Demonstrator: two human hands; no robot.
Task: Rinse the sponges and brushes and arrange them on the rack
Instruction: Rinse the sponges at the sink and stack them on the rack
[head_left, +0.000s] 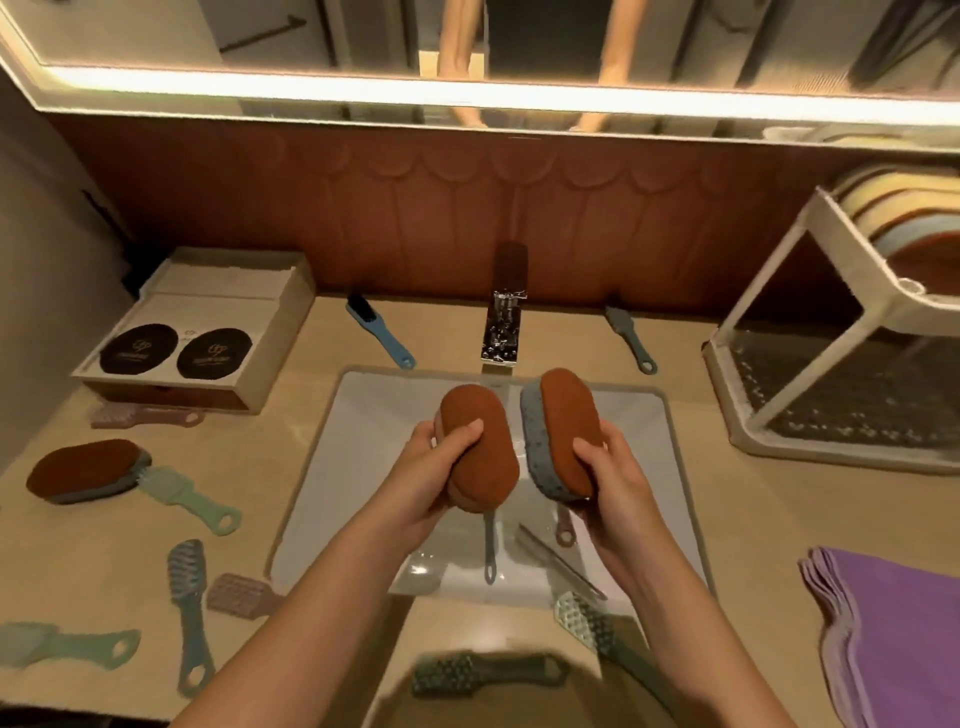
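left hand (434, 470) grips a brown sponge (480, 447) over the sink (322, 467), thumb across its top and fingers wrapped beneath. right hand (618, 480) clasps a second sponge (558, 423) just beside the first but not touching it, tilted so its grey-blue underside faces left. both sponges are held in front of the tap (504, 322). two brush handles (489, 551) lie in the basin under the hands. a blue brush (382, 332) and a grey brush (628, 338) lie on the counter (753, 519), one on either side of the tap. a third sponge (83, 470) rests at the left, touching a mint brush (189, 491). the rack (810, 332) stands at the right, its upper tier holding stacked sponges (893, 218). purple cloths (893, 623) lie folded at the near right.
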